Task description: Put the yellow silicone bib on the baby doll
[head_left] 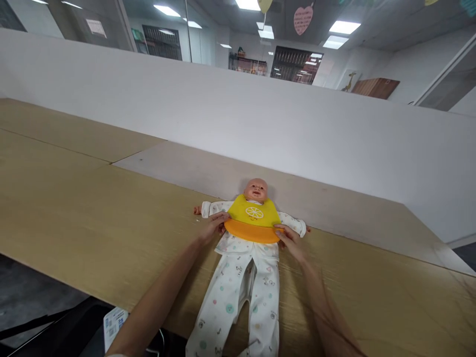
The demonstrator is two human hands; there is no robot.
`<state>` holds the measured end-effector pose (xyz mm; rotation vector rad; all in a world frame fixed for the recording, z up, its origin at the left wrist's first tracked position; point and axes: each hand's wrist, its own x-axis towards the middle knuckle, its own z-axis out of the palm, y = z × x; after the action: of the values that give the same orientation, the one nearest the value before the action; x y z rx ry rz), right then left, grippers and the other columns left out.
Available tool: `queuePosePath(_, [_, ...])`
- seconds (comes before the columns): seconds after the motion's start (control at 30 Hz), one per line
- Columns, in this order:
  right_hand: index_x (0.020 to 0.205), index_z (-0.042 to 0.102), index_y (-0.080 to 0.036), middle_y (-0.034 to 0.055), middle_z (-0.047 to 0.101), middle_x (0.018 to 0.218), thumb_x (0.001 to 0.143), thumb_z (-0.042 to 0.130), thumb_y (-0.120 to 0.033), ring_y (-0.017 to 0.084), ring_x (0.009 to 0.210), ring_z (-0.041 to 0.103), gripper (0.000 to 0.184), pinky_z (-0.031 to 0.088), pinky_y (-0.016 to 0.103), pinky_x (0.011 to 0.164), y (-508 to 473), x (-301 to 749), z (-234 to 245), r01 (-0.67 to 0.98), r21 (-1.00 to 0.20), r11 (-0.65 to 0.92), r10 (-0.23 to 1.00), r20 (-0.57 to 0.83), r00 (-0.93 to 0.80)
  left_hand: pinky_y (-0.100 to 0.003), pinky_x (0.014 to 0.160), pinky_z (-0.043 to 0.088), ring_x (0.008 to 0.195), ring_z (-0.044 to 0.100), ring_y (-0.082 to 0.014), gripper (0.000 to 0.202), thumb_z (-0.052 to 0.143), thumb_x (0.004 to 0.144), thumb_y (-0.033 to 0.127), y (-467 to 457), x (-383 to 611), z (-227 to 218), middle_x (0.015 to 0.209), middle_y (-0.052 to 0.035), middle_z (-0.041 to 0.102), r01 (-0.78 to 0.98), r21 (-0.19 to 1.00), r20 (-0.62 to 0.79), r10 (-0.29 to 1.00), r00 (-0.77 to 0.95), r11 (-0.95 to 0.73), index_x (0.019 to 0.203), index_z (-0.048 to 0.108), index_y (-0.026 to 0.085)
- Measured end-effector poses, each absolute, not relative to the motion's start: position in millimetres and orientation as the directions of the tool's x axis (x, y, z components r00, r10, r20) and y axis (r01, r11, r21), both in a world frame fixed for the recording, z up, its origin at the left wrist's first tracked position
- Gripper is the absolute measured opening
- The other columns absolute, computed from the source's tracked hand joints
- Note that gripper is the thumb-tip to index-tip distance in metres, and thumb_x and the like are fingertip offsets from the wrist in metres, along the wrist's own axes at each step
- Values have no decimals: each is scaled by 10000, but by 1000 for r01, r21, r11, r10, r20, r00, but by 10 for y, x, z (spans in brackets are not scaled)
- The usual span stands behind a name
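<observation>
A baby doll [256, 190] lies face up on a long wooden table [92, 208], dressed in white patterned clothes [241, 282]. A yellow bib with an orange catch pocket [253, 222] covers its chest. My left hand [214, 224] pinches the left end of the orange pocket. My right hand [289, 239] grips the pocket's right end, fingers closed on the rim. Both forearms reach in from the bottom edge of the view.
A white partition wall [260, 119] runs along the table's far side. A white packet with a label [114, 325] sits below the table's near edge at the lower left. Behind the partition lies an office room with ceiling lights and shelves.
</observation>
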<state>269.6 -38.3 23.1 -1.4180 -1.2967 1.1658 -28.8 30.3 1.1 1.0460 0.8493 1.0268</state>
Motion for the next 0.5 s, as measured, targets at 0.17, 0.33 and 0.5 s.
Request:
queuePosePath(0.17, [1231, 490, -199, 5, 534, 649, 796, 579, -541, 163, 601, 496, 560, 363, 301, 564, -538, 2779, 195, 212, -977, -13, 993, 13, 119, -203, 453, 302, 470, 443, -88, 554, 672, 731, 414, 215, -405, 4, 576, 61, 519, -348, 923, -69, 959, 274, 166, 1205, 503, 183])
queuePosePath(0.33, [689, 505, -240, 24, 473, 611, 797, 507, -633, 194, 605, 480, 408, 424, 364, 613, -781, 2898, 65, 331, -940, -80, 967, 8, 255, -214, 512, 361, 518, 478, -85, 292, 500, 859, 390, 130, -498, -32, 664, -11, 607, -142, 973, -149, 966, 213, 182, 918, 565, 111])
queuePosePath(0.5, [908, 604, -361, 29, 658, 724, 762, 504, -691, 229, 564, 602, 375, 495, 408, 561, -1216, 2823, -2, 257, -913, -318, 948, -312, 64, -241, 444, 326, 453, 470, -111, 368, 502, 868, 418, -271, -558, 18, 611, -40, 606, 172, 957, -274, 920, 280, 233, 695, 603, 109])
